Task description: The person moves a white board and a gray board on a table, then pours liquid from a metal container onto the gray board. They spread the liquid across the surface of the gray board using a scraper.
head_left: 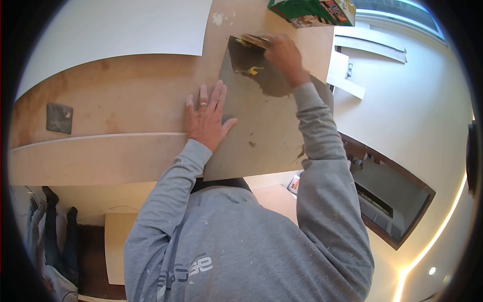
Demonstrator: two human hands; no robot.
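My right hand is closed around a thin, flat spreader at the far end of a grey-brown sheet. Below the spreader, a dark wet-looking patch covers the sheet's far left corner, with a yellow smear of what looks like glue on it. My left hand lies flat with fingers apart at the sheet's left edge, its thumb over the sheet. A ring shows on one finger. The sheet rests on a light brown work surface.
A green box stands at the far edge. A white sheet lies at the upper left, and a small dark square piece sits on the left. Another person's dark-trousered legs show at lower left. A dark-framed opening is at right.
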